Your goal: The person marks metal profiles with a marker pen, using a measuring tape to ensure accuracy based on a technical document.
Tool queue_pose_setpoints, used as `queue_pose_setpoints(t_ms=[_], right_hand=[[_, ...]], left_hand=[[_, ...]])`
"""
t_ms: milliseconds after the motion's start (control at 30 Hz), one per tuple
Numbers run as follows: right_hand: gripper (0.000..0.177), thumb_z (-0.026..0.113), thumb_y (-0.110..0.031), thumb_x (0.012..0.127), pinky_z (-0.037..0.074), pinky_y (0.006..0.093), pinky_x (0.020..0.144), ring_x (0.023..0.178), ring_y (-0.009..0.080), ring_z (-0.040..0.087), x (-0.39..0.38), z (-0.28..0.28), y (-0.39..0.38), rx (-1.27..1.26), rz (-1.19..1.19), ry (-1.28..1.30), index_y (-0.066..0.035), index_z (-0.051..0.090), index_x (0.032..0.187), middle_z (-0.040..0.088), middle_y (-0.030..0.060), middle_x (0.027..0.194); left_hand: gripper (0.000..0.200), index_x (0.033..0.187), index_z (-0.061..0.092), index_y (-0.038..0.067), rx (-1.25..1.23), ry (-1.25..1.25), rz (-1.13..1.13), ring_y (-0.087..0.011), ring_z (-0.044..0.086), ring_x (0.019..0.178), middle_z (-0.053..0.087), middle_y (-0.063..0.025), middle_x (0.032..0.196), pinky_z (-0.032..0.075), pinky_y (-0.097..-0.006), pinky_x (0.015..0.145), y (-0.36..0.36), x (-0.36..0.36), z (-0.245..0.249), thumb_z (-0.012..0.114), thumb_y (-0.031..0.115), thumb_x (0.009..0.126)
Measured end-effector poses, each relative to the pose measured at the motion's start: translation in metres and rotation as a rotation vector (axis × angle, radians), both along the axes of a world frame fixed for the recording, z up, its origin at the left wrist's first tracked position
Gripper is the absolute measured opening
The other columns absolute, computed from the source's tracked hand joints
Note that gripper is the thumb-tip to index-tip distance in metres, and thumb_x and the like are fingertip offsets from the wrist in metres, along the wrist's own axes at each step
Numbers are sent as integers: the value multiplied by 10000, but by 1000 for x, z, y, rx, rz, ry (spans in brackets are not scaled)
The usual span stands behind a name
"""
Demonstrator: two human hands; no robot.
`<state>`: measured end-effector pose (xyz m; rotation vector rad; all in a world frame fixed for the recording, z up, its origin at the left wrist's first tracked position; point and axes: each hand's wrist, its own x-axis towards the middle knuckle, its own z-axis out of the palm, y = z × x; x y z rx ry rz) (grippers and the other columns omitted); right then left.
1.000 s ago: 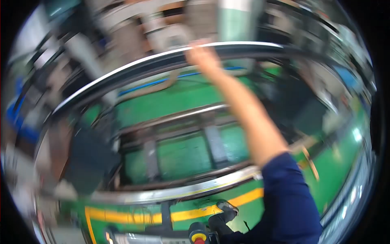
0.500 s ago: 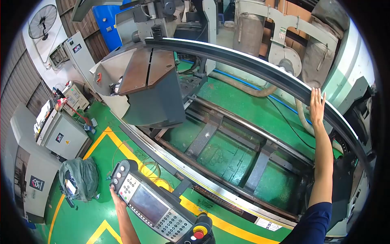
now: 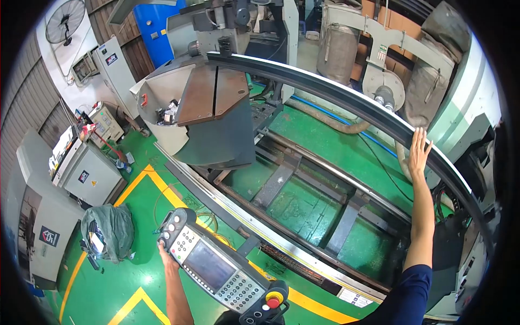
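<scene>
My left hand (image 3: 169,260) is at the left end of a grey control panel (image 3: 214,268) with a screen, keypad and red emergency stop button (image 3: 272,302). The thumb lies by the panel's edge near its round knobs, and the other fingers are hidden behind it. To the right, my right hand (image 3: 418,154) rests flat on a long dark profile (image 3: 325,85) with a white upper edge, fingers stretched out. The profile's far end lies by the saw machine's brown table (image 3: 230,89), and its near end runs past my right arm.
A steel frame with rails (image 3: 325,200) spans the green floor below the profile. Left of the panel are a dark green bag (image 3: 111,233) and a grey cabinet (image 3: 89,173). Offcuts (image 3: 169,112) lie in the bin beside the brown table. Hoses run along the floor behind.
The view has shifted slightly, so the machine and panel appear further right. My right hand stays on the profile with its fingers a little more spread. My left hand remains at the panel's end.
</scene>
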<state>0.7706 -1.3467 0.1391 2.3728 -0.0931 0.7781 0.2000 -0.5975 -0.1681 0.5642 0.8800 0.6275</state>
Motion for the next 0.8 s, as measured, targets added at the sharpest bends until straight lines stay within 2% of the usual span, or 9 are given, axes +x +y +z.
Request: queue_pose_setpoints(t_ms=[67, 133, 200, 300, 333, 433, 500, 633, 800], right_hand=[[1366, 892, -457, 535, 130, 600, 1181, 1503, 341, 131, -52, 16, 49, 115, -12, 130, -82, 85, 1570, 111, 181, 1625], [1387, 895, -461, 529, 123, 625, 1169, 1499, 393, 97, -78, -21, 58, 188, 261, 76, -95, 59, 1573, 49, 231, 1622], [1300, 857, -420, 636, 93, 618, 1174, 1501, 400, 59, -157, -48, 101, 424, 298, 267, -44, 30, 1565, 12, 249, 1619], [1234, 789, -428, 743, 168, 541, 1187, 1485, 406, 143, -278, -185, 99, 807, 544, 631, 7, -42, 1546, 49, 290, 1600], [1224, 764, -445, 790, 253, 463, 1175, 1456, 423, 229, -339, -222, 104, 1100, 231, 1090, 22, -93, 1529, 131, 321, 1574], [1119, 744, -381, 821, 331, 444, 1119, 1388, 426, 336, -517, -249, 176, 1334, -46, 1428, 9, -45, 1512, 255, 332, 1504], [1012, 711, -347, 845, 358, 468, 1085, 1357, 416, 370, -597, -260, 226, 1753, -221, 1323, -6, 21, 1503, 298, 313, 1473], [805, 644, -279, 895, 414, 514, 1016, 1296, 396, 437, -694, -270, 316, 2508, -463, 547, -36, 154, 1485, 386, 275, 1412], [574, 561, -194, 956, 483, 572, 930, 1218, 372, 522, -731, -267, 362, 2657, -336, 27, -74, 320, 1463, 495, 227, 1335]], left_hand=[[733, 1344, 529, 102, -22, -29, 3, -332, 598, 1154, 606, -148, 1301, 464, -505, 1014, 0, 0, 0, 583, 615, 824], [710, 1360, 505, 113, 7, -32, 16, -328, 594, 1169, 597, -146, 1311, 466, -508, 1016, -1, -1, 1, 578, 596, 845], [693, 1379, 477, 124, 21, -19, 36, -328, 593, 1176, 588, -147, 1317, 464, -513, 1023, -3, 2, 6, 579, 575, 863], [745, 1450, 353, 157, 61, 50, 64, -337, 555, 1227, 505, -155, 1389, 433, -525, 1060, -13, 2, 27, 612, 548, 871], [769, 1463, 323, 170, 86, 74, 37, -342, 533, 1249, 475, -158, 1412, 434, -521, 1060, -9, -1, 25, 618, 554, 865], [922, 1506, 179, 221, 113, 175, -52, -375, 414, 1351, 308, -176, 1526, 401, -575, 1055, 2, -13, 12, 646, 621, 818], [997, 1524, 119, 228, 98, 255, -172, -410, 371, 1372, 247, -205, 1550, 362, -637, 1046, 3, -20, 30, 649, 656, 795], [1062, 1546, 3, 255, 19, 365, -320, -508, 217, 1417, 113, -257, 1585, 250, -733, 1049, 20, -32, 24, 628, 683, 802], [1093, 1554, -58, 267, 84, 362, -569, -527, 350, 1325, 213, -227, 1550, 431, -704, 943, 46, -43, 46, 685, 592, 821]])
